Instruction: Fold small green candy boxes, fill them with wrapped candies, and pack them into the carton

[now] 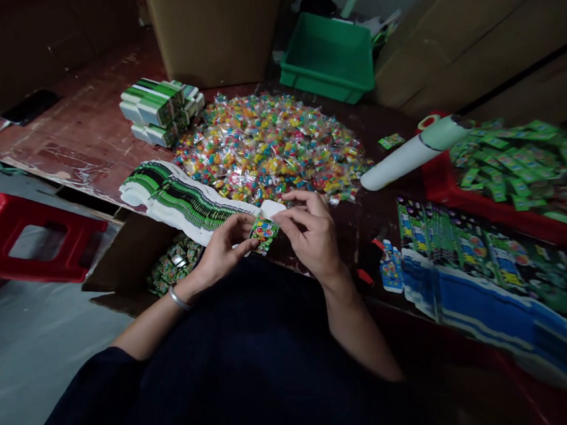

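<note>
A small green printed candy box (265, 234) is held close to my body at the table's front edge. My left hand (223, 248) grips its left side between thumb and fingers. At its upper right, the fingers of my right hand (314, 233) pinch around the raised white flap (270, 209); what lies inside the box is hidden. Just to the left runs a long fanned row of flat green and white cartons (184, 197). Beyond my hands spreads a heap of clear bags of multicoloured candy (273, 144).
Bundled cartons (150, 108) and a green bin (330, 55) stand at the back. A paper-like roll (407, 160) and a red tray (489, 199) of green packets sit right, near flat printed cartons (496, 294). Below left, a cardboard box (120, 258) contains filled boxes beside a red stool (30, 232).
</note>
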Tool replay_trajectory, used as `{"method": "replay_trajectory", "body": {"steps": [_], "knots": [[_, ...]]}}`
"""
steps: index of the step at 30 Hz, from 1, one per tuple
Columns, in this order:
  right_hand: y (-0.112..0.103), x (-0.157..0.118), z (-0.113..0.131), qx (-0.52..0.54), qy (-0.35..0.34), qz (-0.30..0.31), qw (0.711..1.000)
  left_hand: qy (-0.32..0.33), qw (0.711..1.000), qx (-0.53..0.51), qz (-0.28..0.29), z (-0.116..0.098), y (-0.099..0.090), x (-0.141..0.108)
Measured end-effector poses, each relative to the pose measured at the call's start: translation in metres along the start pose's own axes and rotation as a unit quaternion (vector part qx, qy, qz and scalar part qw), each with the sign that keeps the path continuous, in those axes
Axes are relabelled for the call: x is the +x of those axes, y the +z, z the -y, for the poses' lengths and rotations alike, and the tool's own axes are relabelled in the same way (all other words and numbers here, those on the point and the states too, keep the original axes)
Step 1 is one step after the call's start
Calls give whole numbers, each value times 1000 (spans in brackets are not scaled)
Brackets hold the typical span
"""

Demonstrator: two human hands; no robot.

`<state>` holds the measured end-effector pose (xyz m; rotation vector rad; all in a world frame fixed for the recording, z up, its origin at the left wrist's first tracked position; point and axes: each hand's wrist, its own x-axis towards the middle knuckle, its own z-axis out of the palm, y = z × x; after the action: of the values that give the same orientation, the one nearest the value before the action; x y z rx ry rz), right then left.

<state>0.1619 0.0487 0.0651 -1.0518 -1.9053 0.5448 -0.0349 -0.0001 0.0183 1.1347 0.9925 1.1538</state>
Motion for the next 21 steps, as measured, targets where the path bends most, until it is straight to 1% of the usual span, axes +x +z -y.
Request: {"method": "replay_trajectory", "body": {"steps": [1,3,5,7,9,13,15,18,19,21], "knots": [[2,-3,-1,31,7,-1,999,9,1000,-16,-14,0,1,-1],[9,-11,-3,105,44,-6,993,28,999,-28,-31,1,3,-3],[16,-21,-5,150,94,-16,984,40,998,-31,-26,0,5,-5],[23,-30,-7,157,127,-22,979,39,999,-32,-9,1,6,-6],[28,-34,-10,141,124,-26,982,34,999,-28,9,1,5,-7],[31,-34,-12,107,69,-29,992,25,998,-36,47,1,3,-6],[33,-33,-11,139,69,-38,987,32,997,-49,41,-1,3,-5],[35,-30,-7,198,93,-61,974,32,997,-74,14,-4,4,-4],[35,-28,-6,202,90,-58,973,24,996,-82,9,-6,5,-4],[33,-25,-4,198,75,-32,977,9,996,-88,9,-8,5,-6]]}}
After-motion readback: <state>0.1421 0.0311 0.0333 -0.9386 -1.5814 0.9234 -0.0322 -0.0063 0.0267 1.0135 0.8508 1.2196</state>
